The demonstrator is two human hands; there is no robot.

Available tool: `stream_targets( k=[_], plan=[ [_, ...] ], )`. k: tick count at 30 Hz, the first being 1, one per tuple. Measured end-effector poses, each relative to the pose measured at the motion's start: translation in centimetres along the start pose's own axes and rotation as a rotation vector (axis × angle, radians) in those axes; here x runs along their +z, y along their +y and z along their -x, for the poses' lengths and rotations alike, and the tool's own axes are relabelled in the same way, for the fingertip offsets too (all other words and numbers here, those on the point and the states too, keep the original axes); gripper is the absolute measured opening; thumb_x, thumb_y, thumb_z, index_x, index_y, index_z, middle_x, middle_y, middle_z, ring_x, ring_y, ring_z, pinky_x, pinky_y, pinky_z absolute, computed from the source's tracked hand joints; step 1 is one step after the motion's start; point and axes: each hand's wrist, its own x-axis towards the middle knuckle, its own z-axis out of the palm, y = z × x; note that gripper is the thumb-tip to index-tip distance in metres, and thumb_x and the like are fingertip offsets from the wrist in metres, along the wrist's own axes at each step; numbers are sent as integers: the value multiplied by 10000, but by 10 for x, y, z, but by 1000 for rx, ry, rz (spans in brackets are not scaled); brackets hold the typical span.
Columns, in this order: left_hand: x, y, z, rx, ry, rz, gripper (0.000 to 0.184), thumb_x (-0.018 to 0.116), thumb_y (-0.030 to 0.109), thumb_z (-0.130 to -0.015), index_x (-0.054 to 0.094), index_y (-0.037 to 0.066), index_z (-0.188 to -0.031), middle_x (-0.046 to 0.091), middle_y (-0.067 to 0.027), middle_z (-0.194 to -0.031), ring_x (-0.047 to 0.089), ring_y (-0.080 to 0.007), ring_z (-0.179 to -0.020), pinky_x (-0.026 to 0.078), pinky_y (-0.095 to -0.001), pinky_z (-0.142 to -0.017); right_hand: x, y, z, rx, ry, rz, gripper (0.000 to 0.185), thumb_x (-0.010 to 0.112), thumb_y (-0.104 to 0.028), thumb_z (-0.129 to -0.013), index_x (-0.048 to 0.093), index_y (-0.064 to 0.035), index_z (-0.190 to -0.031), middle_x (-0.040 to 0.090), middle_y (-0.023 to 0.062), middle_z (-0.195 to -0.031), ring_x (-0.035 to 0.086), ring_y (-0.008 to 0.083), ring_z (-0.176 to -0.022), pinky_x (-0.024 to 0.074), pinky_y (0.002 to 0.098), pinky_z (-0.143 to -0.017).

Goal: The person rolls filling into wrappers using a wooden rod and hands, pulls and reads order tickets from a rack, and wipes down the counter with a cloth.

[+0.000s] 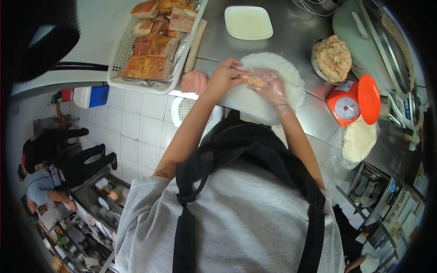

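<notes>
A stack of thin round white wrappers [291,77] lies at the table's near edge, in front of my body. On top of it is a small strip of orange-flecked filling [253,80]. My left hand [226,75], bare, reaches in from the left, its thumb and fingertips closed round the filling's left end. My right hand [271,87] wears a clear plastic glove, with its fingers curled over the filling from the right. Part of the filling is hidden beneath the glove. Behind the wrappers stands a square white dish [248,22] of pale liquid.
A bowl of filling [332,59] and a red scale [344,107] stand to the right, near bagged white dough [359,141]. At left are a white basket [114,68] of browned slabs and a pink cloth [194,82]. Several people [45,182] are in the background.
</notes>
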Motion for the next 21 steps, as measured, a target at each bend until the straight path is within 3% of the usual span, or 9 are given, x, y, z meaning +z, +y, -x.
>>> stream_targets(
  k=[5, 8, 11, 14, 17, 21],
  plan=[
    [-2, 5, -2, 6, -8, -49, 406, 844, 110, -669, 788, 195, -1061, 591, -52, -1110, 552, -244, -1002, 488, -350, -890, -9, 13, 6, 160, -151, 23, 389, 845, -224, -708, 747, -160, -1079, 691, 102, -998, 600, 304, -1007, 490, 398, -916],
    [-2, 10, -4, -28, -10, -64, 385, 849, 135, -668, 792, 196, -1043, 581, -46, -1090, 553, -248, -1034, 493, -355, -889, -14, 24, 9, 61, -163, 42, 385, 864, -217, -678, 759, -152, -1043, 689, 92, -982, 606, 294, -983, 490, 390, -911],
    [-1, 9, -4, -21, -27, -120, 370, 850, 155, -666, 792, 189, -1029, 571, -43, -1083, 554, -253, -1056, 498, -363, -893, -29, 18, 15, -40, -19, 21, 398, 879, -215, -648, 776, -161, -1028, 672, 79, -938, 587, 274, -934, 489, 384, -880],
    [0, 8, -2, -20, -42, -146, 373, 853, 176, -659, 791, 187, -1026, 565, -45, -1090, 554, -261, -1067, 502, -373, -896, -36, 32, 21, 70, -93, -27, 436, 888, -221, -640, 780, -175, -1060, 663, 66, -937, 565, 258, -943, 481, 371, -897],
    [1, 10, -3, -21, -52, -170, 375, 850, 186, -662, 789, 191, -1032, 565, -48, -1099, 551, -269, -1072, 503, -379, -897, -35, 42, 26, 165, -166, 31, 472, 877, -200, -671, 756, -187, -1127, 707, 62, -1049, 596, 247, -1004, 470, 362, -982],
    [-1, 21, 1, -19, -24, -146, 329, 833, 185, -687, 796, 187, -1013, 569, -59, -1135, 544, -278, -1027, 478, -362, -912, -46, 28, 22, 160, -126, -20, 460, 893, -238, -669, 764, -143, -1101, 674, 64, -989, 568, 254, -1023, 476, 365, -928]
  ],
)
